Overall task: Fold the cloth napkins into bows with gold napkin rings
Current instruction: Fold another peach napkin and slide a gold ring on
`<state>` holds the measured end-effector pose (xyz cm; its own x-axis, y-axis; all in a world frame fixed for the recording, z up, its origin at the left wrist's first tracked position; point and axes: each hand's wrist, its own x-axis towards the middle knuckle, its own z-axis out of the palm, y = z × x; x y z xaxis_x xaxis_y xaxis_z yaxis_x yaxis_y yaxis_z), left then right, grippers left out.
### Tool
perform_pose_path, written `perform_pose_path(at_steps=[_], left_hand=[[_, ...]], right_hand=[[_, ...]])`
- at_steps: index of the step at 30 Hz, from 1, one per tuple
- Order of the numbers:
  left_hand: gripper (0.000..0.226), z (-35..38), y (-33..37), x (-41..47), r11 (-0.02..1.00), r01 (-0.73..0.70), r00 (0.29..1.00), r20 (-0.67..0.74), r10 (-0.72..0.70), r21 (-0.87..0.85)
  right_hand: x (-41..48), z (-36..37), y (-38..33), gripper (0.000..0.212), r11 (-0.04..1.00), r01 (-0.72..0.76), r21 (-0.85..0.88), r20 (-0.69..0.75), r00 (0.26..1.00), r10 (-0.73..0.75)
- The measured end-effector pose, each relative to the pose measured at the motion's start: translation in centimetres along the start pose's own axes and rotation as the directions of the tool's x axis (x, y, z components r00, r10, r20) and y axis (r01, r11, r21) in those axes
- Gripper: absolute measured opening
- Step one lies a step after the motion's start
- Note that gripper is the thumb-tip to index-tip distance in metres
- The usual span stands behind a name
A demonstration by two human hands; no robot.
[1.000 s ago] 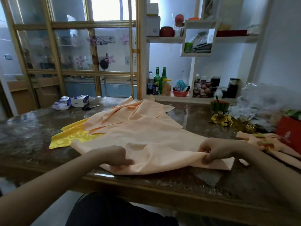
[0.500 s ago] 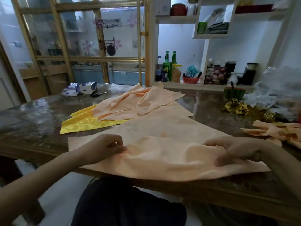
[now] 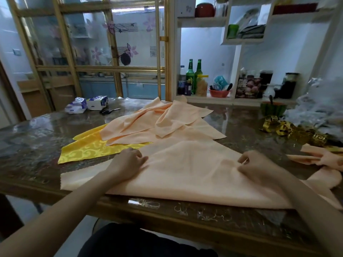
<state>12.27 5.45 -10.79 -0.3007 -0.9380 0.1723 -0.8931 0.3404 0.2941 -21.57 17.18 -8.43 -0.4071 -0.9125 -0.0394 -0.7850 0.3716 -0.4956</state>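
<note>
Glossy marble-pattern table [image 3: 241,127] in a kitchen-dining room, gold-framed glass partition behind. Peach cloth napkin [image 3: 191,169] spread at the near edge, top part folded over, lower border reaching the table rim. Left hand [image 3: 128,162] on the napkin's left part, fingers curled, pinching a small pucker of fabric. Right hand [image 3: 259,167] on the right part, fingers curled likewise, gripping a fold of the same napkin. Loose pile of peach napkins [image 3: 157,125] behind, overlapping a yellow patterned napkin [image 3: 87,149]. Gold napkin rings [image 3: 284,127] heaped at far right, just beyond a bunched peach napkin [image 3: 319,158]. Tissue packs [image 3: 87,104] and scissors [image 3: 109,110] at far left. Green bottles [image 3: 194,75] on a back shelf.
</note>
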Motion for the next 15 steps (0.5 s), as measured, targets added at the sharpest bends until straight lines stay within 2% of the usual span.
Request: perform_pose_path(at_steps=[2,3,5,8,12,15], left_hand=[[0.046,0.2,0.0,-0.5,0.996,-0.030,0.998,0.056,0.025,0.080],[0.049,0.1,0.1,-0.8,0.992,-0.029,0.997,0.075,0.020,0.126],[0.054,-0.1,1.1,-1.3,0.981,-0.016,0.998,0.057,0.005,0.194],[0.055,-0.7,3.8,-2.8,0.985,-0.078,0.997,0.026,0.075,0.157],[0.056,-0.7,7.4,-5.4,0.966,-0.251,0.953,0.188,0.236,0.060],[0.061,-0.7,8.1,-6.2,0.931,-0.361,0.898,0.293,0.329,0.060]], right_hand=[[-0.3,-0.7,-0.3,0.008,1.000,0.028,-0.002,0.098,0.995,-0.027],[-0.2,-0.8,-0.4,0.006,0.999,0.050,0.002,0.102,0.993,-0.050],[0.3,-0.2,-0.4,0.010,0.997,0.078,0.022,-0.018,0.997,-0.078],[1.5,1.5,-0.2,0.011,0.998,0.001,-0.056,-0.233,0.972,-0.014],[3.5,2.8,-0.6,0.017,0.992,-0.069,-0.107,-0.332,0.943,0.029],[4.9,3.1,-0.9,0.020,0.992,-0.100,-0.082,-0.393,0.917,0.060]])
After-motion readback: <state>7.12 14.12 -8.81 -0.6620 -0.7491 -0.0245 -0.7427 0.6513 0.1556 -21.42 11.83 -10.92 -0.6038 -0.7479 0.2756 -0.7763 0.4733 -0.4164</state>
